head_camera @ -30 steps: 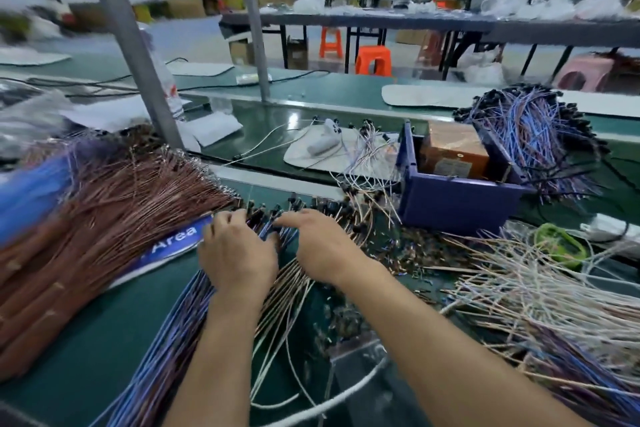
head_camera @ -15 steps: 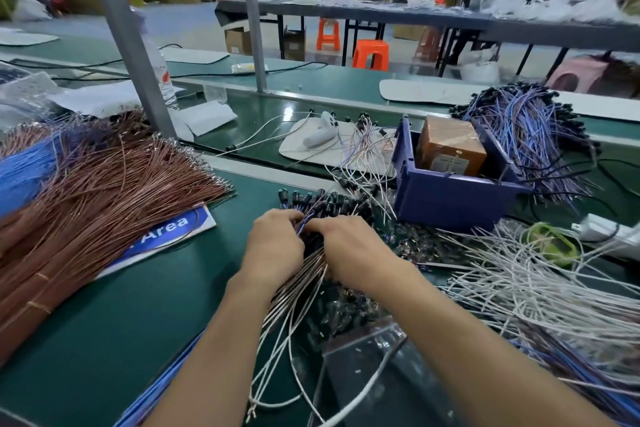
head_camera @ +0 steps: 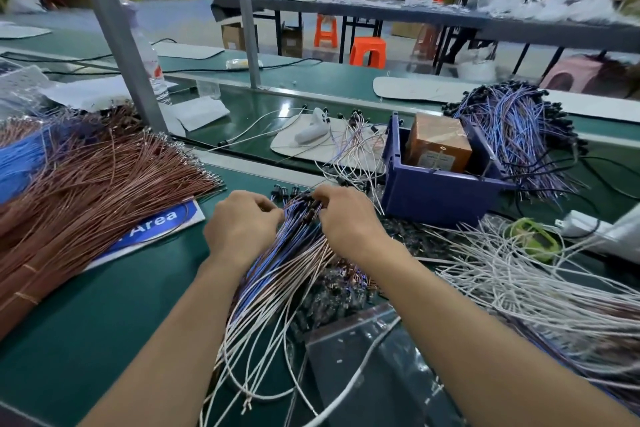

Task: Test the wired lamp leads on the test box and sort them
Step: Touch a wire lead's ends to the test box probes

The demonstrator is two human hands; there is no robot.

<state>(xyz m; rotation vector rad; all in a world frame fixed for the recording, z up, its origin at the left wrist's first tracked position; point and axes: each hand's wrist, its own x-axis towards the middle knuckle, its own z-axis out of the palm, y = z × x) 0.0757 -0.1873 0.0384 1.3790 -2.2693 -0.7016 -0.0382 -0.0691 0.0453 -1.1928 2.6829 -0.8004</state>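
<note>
A bundle of wired lamp leads [head_camera: 277, 260], blue, brown and white with small black lamp ends, lies on the green bench in front of me. My left hand [head_camera: 242, 229] grips the bundle on its left side near the black ends. My right hand [head_camera: 349, 222] has its fingers curled round the lamp ends on the right side. An orange-brown test box [head_camera: 438, 146] sits inside a blue bin [head_camera: 436, 198] behind my right hand. A second heap of blue and purple leads [head_camera: 519, 139] lies beyond the bin.
A large fan of brown wires [head_camera: 86, 191] covers the left of the bench, over a blue "Area" sign [head_camera: 156, 225]. White wires [head_camera: 536, 284] spread at the right. A clear plastic bag [head_camera: 363, 357] lies near me. A grey post [head_camera: 121, 42] rises at left.
Both hands gathered the leads and slid the bundle to the right, off the "Area" sign toward the blue bin. The hands have come closer together around the lamp ends.
</note>
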